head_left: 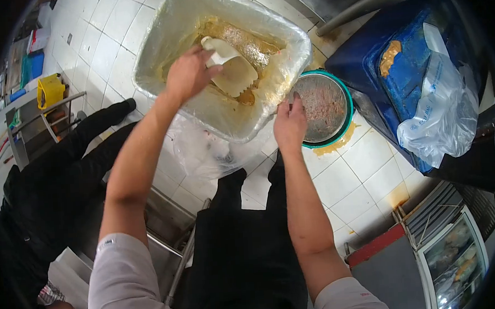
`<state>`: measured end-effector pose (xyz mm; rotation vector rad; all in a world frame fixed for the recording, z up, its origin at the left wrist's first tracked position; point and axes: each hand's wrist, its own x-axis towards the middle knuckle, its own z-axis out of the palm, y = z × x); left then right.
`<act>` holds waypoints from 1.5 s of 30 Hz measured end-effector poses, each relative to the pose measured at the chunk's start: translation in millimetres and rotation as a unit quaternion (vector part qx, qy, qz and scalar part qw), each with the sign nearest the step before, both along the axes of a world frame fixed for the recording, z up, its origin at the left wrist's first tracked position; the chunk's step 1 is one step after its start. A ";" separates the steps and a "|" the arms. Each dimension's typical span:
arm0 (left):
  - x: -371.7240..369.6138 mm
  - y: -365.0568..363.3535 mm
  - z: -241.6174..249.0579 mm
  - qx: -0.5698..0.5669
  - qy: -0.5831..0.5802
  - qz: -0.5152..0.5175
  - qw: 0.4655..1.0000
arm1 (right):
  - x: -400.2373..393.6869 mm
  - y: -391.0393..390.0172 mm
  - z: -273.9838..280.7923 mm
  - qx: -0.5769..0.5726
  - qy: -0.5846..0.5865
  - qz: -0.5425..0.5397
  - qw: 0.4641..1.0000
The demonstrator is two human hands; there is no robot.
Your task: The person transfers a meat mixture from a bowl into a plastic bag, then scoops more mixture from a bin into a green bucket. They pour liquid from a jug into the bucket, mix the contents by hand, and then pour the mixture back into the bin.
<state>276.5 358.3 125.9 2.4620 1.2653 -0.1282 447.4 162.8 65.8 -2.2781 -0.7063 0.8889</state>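
My left hand (190, 76) is closed on a white plastic scoop (233, 71) with a jagged front edge. The scoop is inside a large tub (168, 38) lined with clear plastic, over a shallow layer of brown, wet, greasy residue (241, 37). At the tub's near right corner, my right hand (290, 121) grips the rim and its plastic liner. Right beside that hand, a round strainer (324, 108) with pinkish bits in it sits on a green-rimmed container (348, 101).
A blue bin (359, 42) with a crumpled plastic bag (441, 108) stands at the right. Clear plastic (208, 151) lies below the tub on the tiled floor (370, 153). Another person in dark clothes (58, 175) is at the left, near a metal rack and yellow container (50, 91).
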 end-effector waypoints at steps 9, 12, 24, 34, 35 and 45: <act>-17.0 97.8 -127.1 -0.272 0.253 -0.266 0.890 | -45.7 9.1 15.0 0.087 -0.050 -0.011 0.995; -26.0 81.7 -124.2 -0.258 0.236 -0.232 0.908 | -49.8 13.9 8.6 0.101 -0.035 -0.018 0.994; -0.7 41.7 -160.4 -0.200 0.259 -0.158 0.932 | -55.4 19.4 7.9 0.086 -0.023 -0.069 0.994; 11.6 30.4 -160.9 -0.270 0.246 -0.123 0.923 | -54.1 14.4 -0.6 0.081 -0.038 -0.043 0.995; 9.5 30.5 -164.4 -0.274 0.233 -0.096 0.928 | -54.1 14.4 -0.3 0.087 -0.034 -0.043 0.995; -25.2 77.6 -203.6 -0.092 0.321 -0.400 0.853 | -51.0 12.9 2.4 0.119 -0.011 -0.041 0.992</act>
